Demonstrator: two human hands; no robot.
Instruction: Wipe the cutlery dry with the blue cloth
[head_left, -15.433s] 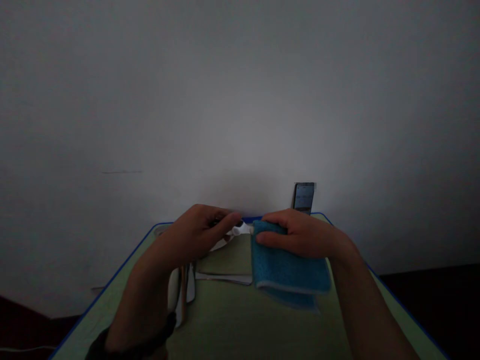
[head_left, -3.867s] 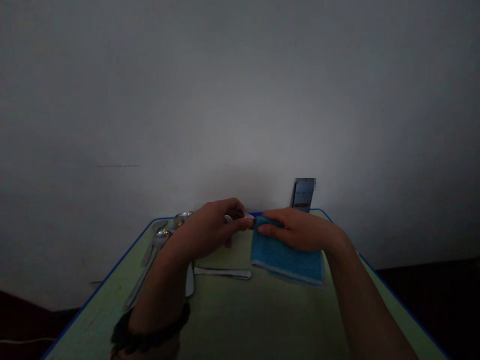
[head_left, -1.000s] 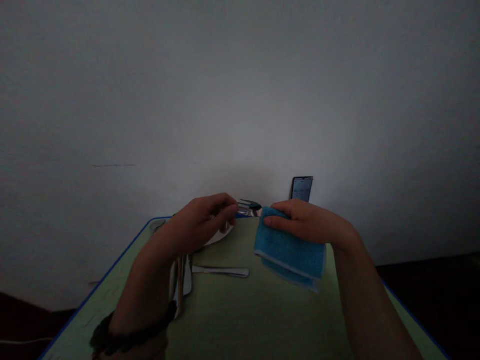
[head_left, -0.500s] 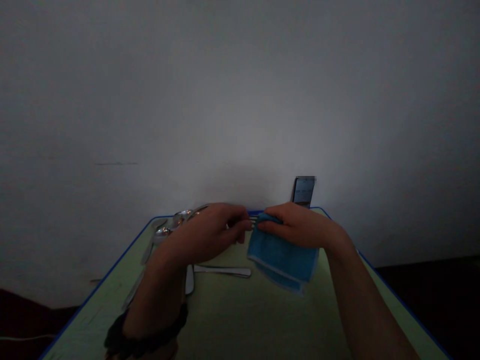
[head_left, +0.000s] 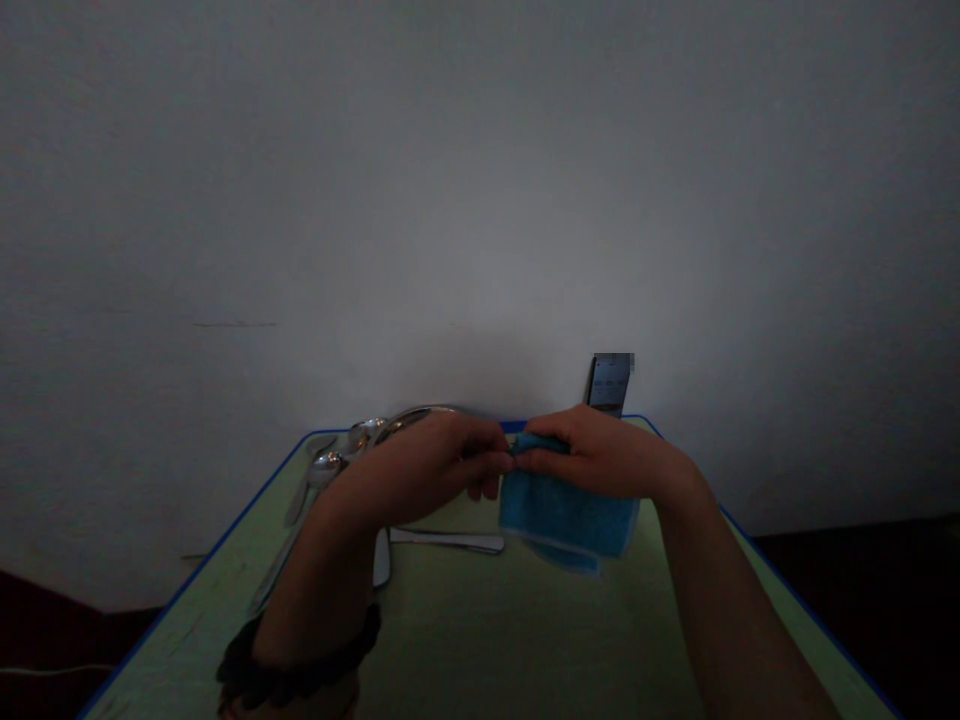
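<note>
My right hand (head_left: 600, 452) is closed around a folded blue cloth (head_left: 570, 515), which hangs below the fingers over the table. Just left of the cloth, my left hand (head_left: 442, 465) is closed in a pinch, its fingertips meeting the cloth's edge and my right fingertips. The pinch is on a fork, whose tines showed between the hands a moment ago; now the fork is almost wholly hidden by fingers and cloth. Under my left hand lie a flat metal cutlery handle (head_left: 450, 541) and another handle end (head_left: 382, 560), their other ends covered by my forearm and hand.
Several spoons (head_left: 327, 466) lie at the table's left side, partly behind my left arm. A shiny round metal dish (head_left: 420, 410) sits at the back edge. A phone (head_left: 609, 385) leans on the wall at the back right. The pale green table (head_left: 525, 650) has a blue rim.
My left fingertips have moved slightly right, up against the cloth, and the fork's tines no longer show between the hands. The cloth's lower edge has risen a little.
</note>
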